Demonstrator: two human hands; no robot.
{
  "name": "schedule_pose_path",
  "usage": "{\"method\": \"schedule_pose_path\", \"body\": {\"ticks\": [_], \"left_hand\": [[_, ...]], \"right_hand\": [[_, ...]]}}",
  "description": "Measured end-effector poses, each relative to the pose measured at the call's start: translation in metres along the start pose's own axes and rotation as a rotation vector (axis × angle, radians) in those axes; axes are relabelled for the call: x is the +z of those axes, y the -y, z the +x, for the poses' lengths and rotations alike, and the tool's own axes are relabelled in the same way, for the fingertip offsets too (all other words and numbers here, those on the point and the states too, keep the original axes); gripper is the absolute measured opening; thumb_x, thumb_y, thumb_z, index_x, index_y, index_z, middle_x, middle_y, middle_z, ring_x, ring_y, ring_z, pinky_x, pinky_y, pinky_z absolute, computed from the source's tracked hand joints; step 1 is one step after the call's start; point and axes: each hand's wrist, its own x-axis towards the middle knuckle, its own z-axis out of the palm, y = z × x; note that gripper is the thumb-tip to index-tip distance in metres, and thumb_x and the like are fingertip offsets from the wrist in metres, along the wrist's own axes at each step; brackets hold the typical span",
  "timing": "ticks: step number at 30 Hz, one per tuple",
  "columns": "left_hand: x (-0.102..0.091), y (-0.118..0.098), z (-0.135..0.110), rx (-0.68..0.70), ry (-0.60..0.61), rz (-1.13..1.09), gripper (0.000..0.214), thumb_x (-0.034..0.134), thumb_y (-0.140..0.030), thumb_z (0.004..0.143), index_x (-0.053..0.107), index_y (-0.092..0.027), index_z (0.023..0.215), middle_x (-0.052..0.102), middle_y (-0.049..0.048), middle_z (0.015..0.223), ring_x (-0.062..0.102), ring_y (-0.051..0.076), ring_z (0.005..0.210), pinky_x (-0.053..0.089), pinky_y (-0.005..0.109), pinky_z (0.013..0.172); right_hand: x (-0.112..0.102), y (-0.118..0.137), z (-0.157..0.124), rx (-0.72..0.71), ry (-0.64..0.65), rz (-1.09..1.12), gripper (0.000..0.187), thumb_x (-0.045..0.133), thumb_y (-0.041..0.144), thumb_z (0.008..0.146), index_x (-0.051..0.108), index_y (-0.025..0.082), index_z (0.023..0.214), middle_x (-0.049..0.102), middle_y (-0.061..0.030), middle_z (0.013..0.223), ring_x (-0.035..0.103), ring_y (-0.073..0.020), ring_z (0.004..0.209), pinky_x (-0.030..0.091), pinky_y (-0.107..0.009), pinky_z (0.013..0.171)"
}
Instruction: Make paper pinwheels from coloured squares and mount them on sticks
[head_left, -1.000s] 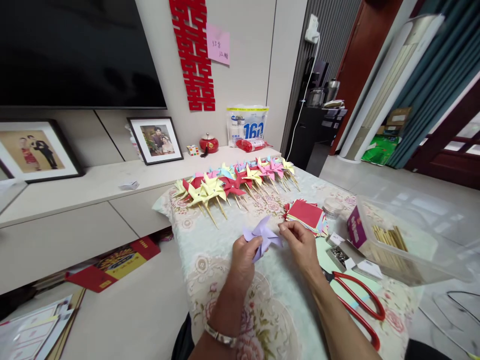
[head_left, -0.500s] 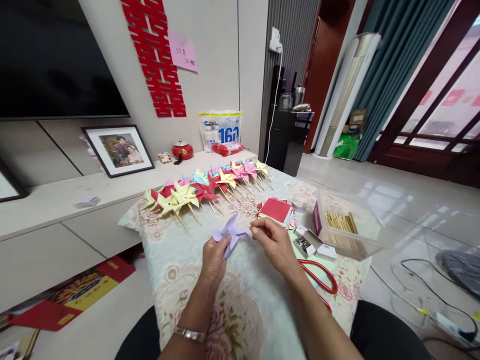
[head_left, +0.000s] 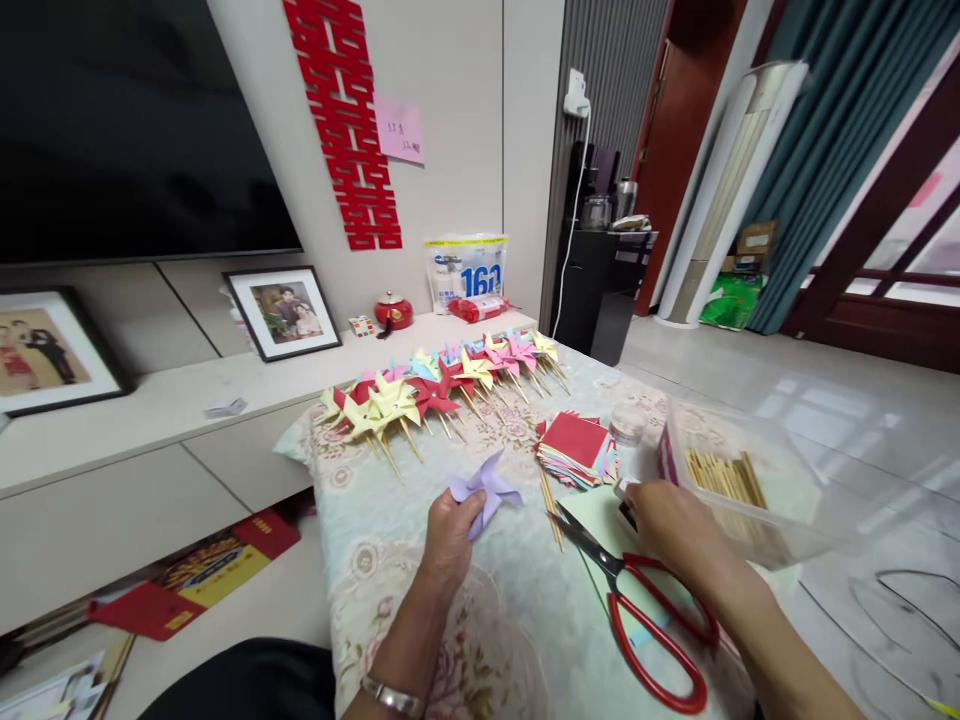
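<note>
My left hand (head_left: 452, 530) pinches a lilac paper pinwheel (head_left: 493, 482) at its middle, thumb on top, above the flowered tablecloth. My right hand (head_left: 675, 515) is at the small box (head_left: 621, 490) beside the paper pile; its back covers most of the box, and its fingertips are hidden. Just below that hand lie large scissors (head_left: 613, 568) with red handles and slightly parted blades, partly on a pale green sheet (head_left: 592, 508). Two or so thin sticks (head_left: 552, 510) rest near the scissor tips. A stack of coloured paper squares (head_left: 576, 445) sits behind them.
Several finished pinwheels on sticks (head_left: 439, 392) line the table's far side. A clear plastic bin (head_left: 787, 515) of wooden sticks (head_left: 727, 478) stands at the right, with a round clear container (head_left: 628, 424) nearby. Behind the table is a white cabinet (head_left: 277, 385) with framed photos.
My right hand has moved from beside the pinwheel rightward to the small box, uncovering the scissor blades and thin sticks. My left hand still holds the pinwheel. The view has swung left.
</note>
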Motion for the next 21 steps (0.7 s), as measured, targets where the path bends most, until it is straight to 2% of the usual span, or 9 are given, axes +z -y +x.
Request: {"method": "schedule_pose_path", "body": {"ticks": [6, 10, 12, 14, 16, 17, 19, 21], "left_hand": [[0.000, 0.000, -0.001, -0.001, -0.005, 0.007, 0.028, 0.084, -0.027, 0.051, 0.071, -0.013, 0.071, 0.071, 0.0025, 0.064, 0.061, 0.015, 0.060, 0.047, 0.025, 0.060], [0.015, 0.001, 0.004, -0.025, -0.069, 0.002, 0.025, 0.081, -0.027, 0.051, 0.066, -0.014, 0.065, 0.063, -0.0001, 0.055, 0.053, 0.011, 0.050, 0.040, 0.022, 0.051], [0.026, 0.004, 0.007, -0.035, -0.068, 0.003, 0.022, 0.078, -0.030, 0.054, 0.064, -0.014, 0.063, 0.060, 0.0002, 0.051, 0.053, 0.013, 0.049, 0.036, 0.023, 0.048], [0.036, 0.008, 0.010, -0.031, -0.067, -0.009, 0.022, 0.076, -0.030, 0.055, 0.062, -0.016, 0.063, 0.056, -0.0016, 0.049, 0.053, 0.013, 0.049, 0.036, 0.023, 0.048], [0.041, 0.012, 0.011, -0.014, -0.059, -0.025, 0.022, 0.075, -0.031, 0.055, 0.060, -0.016, 0.063, 0.055, -0.0023, 0.050, 0.050, 0.012, 0.049, 0.036, 0.024, 0.049], [0.042, 0.014, 0.011, 0.005, -0.049, -0.036, 0.022, 0.075, -0.031, 0.056, 0.060, -0.016, 0.064, 0.056, -0.0020, 0.053, 0.049, 0.012, 0.050, 0.036, 0.024, 0.050], [0.040, 0.018, 0.011, 0.022, 0.025, -0.025, 0.022, 0.075, -0.031, 0.057, 0.061, -0.015, 0.065, 0.054, -0.0022, 0.055, 0.044, 0.010, 0.050, 0.035, 0.024, 0.051], [0.036, 0.019, 0.011, 0.025, 0.077, -0.007, 0.021, 0.074, -0.030, 0.060, 0.063, -0.014, 0.068, 0.054, -0.0020, 0.057, 0.042, 0.010, 0.052, 0.035, 0.024, 0.052]], "right_hand": [[0.002, 0.005, 0.005, -0.014, 0.081, -0.013, 0.034, 0.045, 0.001, 0.088, 0.077, 0.012, 0.094, 0.078, -0.0193, 0.093, 0.075, -0.0328, 0.090, 0.036, -0.031, 0.060], [0.007, 0.002, 0.007, 0.006, 0.058, 0.042, 0.036, 0.045, 0.002, 0.089, 0.078, 0.015, 0.088, 0.079, -0.0183, 0.090, 0.076, -0.0351, 0.089, 0.041, -0.032, 0.061], [0.017, 0.000, 0.011, 0.021, 0.022, 0.068, 0.036, 0.046, 0.001, 0.088, 0.078, 0.016, 0.084, 0.079, -0.0175, 0.088, 0.077, -0.0350, 0.086, 0.044, -0.033, 0.061], [0.030, -0.005, 0.015, 0.020, -0.079, 0.102, 0.035, 0.048, -0.002, 0.085, 0.078, 0.017, 0.085, 0.079, -0.0163, 0.087, 0.077, -0.0334, 0.085, 0.048, -0.033, 0.064], [0.044, -0.013, 0.020, 0.009, -0.110, 0.162, 0.034, 0.048, 0.001, 0.085, 0.078, 0.018, 0.087, 0.079, -0.0158, 0.087, 0.077, -0.0326, 0.081, 0.050, -0.035, 0.065], [0.051, -0.017, 0.022, -0.023, -0.092, 0.209, 0.034, 0.048, 0.002, 0.085, 0.077, 0.019, 0.086, 0.079, -0.0150, 0.088, 0.077, -0.0319, 0.082, 0.050, -0.035, 0.066], [0.064, -0.025, 0.024, 0.001, -0.063, 0.233, 0.033, 0.048, 0.005, 0.082, 0.076, 0.021, 0.083, 0.079, -0.0143, 0.083, 0.076, -0.0333, 0.077, 0.050, -0.037, 0.064], [0.075, -0.030, 0.024, -0.038, -0.111, 0.267, 0.026, 0.055, 0.009, 0.077, 0.076, 0.023, 0.085, 0.078, -0.0141, 0.085, 0.076, -0.0330, 0.077, 0.052, -0.038, 0.067]]}}
